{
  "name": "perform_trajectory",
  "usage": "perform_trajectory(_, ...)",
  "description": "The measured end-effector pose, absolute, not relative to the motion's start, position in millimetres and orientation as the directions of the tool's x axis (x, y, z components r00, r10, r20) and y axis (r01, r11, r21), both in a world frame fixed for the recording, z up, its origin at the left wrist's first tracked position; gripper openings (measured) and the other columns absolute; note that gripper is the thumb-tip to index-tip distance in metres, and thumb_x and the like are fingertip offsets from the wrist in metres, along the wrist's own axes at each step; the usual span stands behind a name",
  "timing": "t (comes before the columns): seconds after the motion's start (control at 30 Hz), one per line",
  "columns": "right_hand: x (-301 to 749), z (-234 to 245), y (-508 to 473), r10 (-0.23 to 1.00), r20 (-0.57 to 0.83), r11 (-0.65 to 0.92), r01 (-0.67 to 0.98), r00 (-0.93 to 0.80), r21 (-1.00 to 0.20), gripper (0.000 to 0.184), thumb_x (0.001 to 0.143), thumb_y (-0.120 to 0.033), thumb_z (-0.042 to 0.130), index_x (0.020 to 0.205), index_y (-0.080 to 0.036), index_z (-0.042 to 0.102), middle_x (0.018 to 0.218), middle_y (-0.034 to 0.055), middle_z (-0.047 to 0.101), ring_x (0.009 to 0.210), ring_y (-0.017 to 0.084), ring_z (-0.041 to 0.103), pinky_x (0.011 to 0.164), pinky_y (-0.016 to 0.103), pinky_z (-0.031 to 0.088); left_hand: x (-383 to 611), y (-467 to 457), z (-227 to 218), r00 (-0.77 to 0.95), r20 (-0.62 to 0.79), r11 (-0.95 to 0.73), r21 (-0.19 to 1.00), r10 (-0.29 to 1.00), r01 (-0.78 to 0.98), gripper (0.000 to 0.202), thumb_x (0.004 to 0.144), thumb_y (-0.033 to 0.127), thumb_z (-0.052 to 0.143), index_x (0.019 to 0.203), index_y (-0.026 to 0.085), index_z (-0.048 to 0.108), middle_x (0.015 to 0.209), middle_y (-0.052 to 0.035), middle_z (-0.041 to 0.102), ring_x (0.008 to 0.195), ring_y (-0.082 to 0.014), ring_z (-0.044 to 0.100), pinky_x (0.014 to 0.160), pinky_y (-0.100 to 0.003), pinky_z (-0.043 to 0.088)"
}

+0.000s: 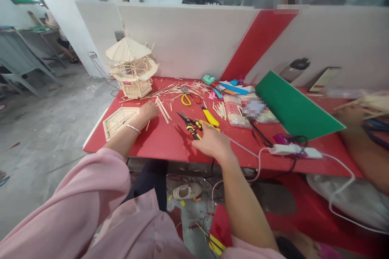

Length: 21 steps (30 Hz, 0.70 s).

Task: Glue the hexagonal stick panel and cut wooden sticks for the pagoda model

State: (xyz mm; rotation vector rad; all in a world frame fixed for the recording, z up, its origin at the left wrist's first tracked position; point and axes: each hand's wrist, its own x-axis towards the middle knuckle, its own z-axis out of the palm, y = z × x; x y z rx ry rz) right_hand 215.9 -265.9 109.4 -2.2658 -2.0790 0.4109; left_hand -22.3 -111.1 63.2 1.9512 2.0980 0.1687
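Note:
My left hand point(148, 111) rests closed by a few thin wooden sticks point(164, 110); its fingertips are partly hidden, so what they pinch is unclear. Just below it lies a flat wooden stick frame point(117, 123) with angled sides. My right hand point(214, 139) grips a pair of cutters point(189, 123) with yellow-and-black handles, their dark pointed blades aimed to the far left. Beyond the cutters are a yellow-handled tool point(209, 116) and scissors point(187, 96) with yellow and red loops. A pavilion model point(132, 68) made of sticks stands upright at the back left.
Loose sticks scatter over the red table point(158, 141). Bagged sticks point(237, 111), a green board point(299, 107) and a white power strip point(296, 151) with cables lie right. Another person's arm point(361, 141) reaches in there. A white partition point(188, 40) bounds the back.

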Motion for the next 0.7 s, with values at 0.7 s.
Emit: perform_trajectory(0.7,170.9,95.5,-299.2,1.0,-0.014,-0.003,0.932,-0.002,-0.363,0.078,0.072,-0.035,0.065,0.145,-0.017,0.043,0.12,0.0144,0.065,0.108,0.031,0.063,0.09,0.04,0.047,-6.4,-197.1,-14.2,0.104,0.333,-0.336,0.942,0.937,0.012,0.034,0.095,0.046,0.052,0.074,0.02,0.047,0.067,0.0026,0.049,0.063,-0.0111,0.045,0.065,-0.026,0.04)
